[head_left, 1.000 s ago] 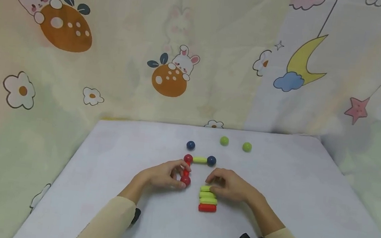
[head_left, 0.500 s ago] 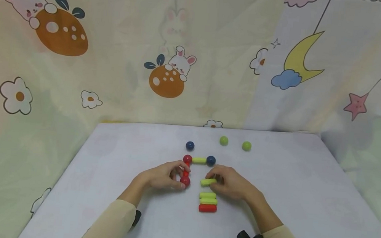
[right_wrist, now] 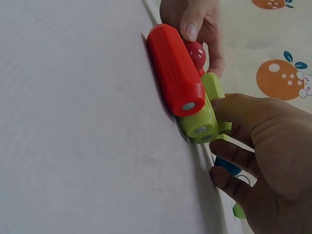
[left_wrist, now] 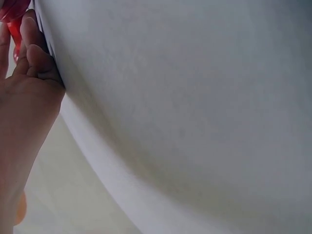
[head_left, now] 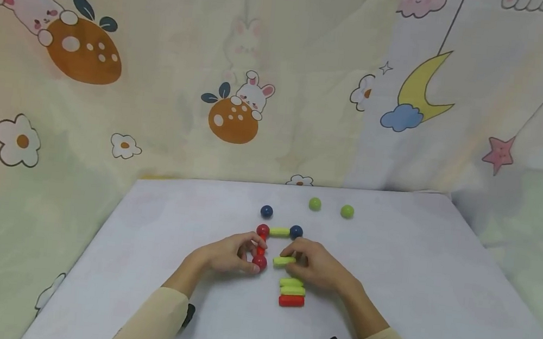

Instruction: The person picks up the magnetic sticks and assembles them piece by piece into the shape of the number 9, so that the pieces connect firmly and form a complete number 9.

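My left hand [head_left: 231,254] holds the near red ball [head_left: 260,262], thumb at its side and fingers over the red rod [head_left: 261,249] behind it. That rod runs back to another red ball [head_left: 263,230], from which a yellow-green rod [head_left: 279,231] reaches right to a dark blue ball [head_left: 296,232]. Between thumb and fingers, my right hand [head_left: 317,265] pinches a loose yellow-green rod [head_left: 281,261], its left end pointing at the near red ball with a small gap. Metal discs show in the rod ends, as on the red rod [right_wrist: 175,70] in the right wrist view.
Two yellow-green rods [head_left: 292,290] and a red rod [head_left: 291,301] lie side by side in front of the right hand. Farther back are a loose dark blue ball [head_left: 266,211] and two green balls [head_left: 314,203]. A patterned cloth [head_left: 177,73] hangs behind the white table [head_left: 388,279].
My right hand has lifted the farthest yellow-green rod off the row and carried it back and left toward the near red ball. My left hand keeps its hold; the head view has shifted slightly.
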The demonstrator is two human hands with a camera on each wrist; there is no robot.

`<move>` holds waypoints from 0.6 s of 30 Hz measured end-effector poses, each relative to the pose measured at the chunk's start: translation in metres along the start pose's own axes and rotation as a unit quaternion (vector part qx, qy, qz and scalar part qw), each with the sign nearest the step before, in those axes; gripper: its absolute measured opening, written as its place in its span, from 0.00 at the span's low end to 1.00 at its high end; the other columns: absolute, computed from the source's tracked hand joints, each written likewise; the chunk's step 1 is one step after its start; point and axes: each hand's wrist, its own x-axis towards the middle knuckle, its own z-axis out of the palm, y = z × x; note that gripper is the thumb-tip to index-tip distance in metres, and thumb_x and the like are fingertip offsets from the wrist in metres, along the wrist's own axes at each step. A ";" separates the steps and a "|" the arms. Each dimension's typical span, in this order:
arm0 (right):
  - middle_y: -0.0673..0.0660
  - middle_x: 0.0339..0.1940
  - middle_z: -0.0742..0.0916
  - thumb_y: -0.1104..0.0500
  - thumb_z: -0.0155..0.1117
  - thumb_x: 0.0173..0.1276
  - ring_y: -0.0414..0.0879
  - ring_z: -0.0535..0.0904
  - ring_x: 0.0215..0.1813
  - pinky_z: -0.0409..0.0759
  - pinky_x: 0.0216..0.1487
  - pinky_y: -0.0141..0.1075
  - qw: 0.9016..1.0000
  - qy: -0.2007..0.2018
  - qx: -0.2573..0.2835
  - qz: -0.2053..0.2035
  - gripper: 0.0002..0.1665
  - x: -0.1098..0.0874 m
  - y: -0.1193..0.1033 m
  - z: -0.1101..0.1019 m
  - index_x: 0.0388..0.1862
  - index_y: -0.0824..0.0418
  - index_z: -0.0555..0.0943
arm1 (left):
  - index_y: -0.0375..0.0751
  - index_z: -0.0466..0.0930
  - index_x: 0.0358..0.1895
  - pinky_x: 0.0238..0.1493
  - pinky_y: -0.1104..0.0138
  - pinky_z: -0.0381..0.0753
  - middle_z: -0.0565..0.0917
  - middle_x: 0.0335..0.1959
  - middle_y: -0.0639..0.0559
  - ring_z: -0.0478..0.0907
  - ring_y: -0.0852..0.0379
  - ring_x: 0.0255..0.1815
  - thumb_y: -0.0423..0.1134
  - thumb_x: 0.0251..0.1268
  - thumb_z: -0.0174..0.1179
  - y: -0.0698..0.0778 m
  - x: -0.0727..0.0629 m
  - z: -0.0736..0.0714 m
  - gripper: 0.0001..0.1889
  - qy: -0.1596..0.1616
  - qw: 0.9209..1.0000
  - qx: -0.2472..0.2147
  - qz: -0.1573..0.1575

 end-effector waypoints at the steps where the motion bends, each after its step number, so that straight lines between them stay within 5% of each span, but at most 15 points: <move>1: 0.43 0.45 0.84 0.60 0.70 0.69 0.42 0.76 0.45 0.79 0.47 0.34 1.000 0.000 0.004 0.000 0.15 0.000 -0.001 0.001 0.53 0.48 0.84 | 0.58 0.75 0.61 0.42 0.62 0.78 0.80 0.48 0.52 0.77 0.51 0.42 0.41 0.62 0.73 0.000 -0.001 0.000 0.25 0.000 1.000 -0.001 0.001; 18: 0.44 0.45 0.86 0.59 0.71 0.69 0.41 0.77 0.45 0.79 0.47 0.35 1.000 0.008 -0.001 -0.016 0.14 0.004 -0.005 0.011 0.52 0.50 0.84 | 0.56 0.74 0.62 0.42 0.62 0.76 0.79 0.48 0.52 0.76 0.52 0.42 0.42 0.63 0.73 0.000 -0.002 0.002 0.25 0.005 1.000 0.001 0.011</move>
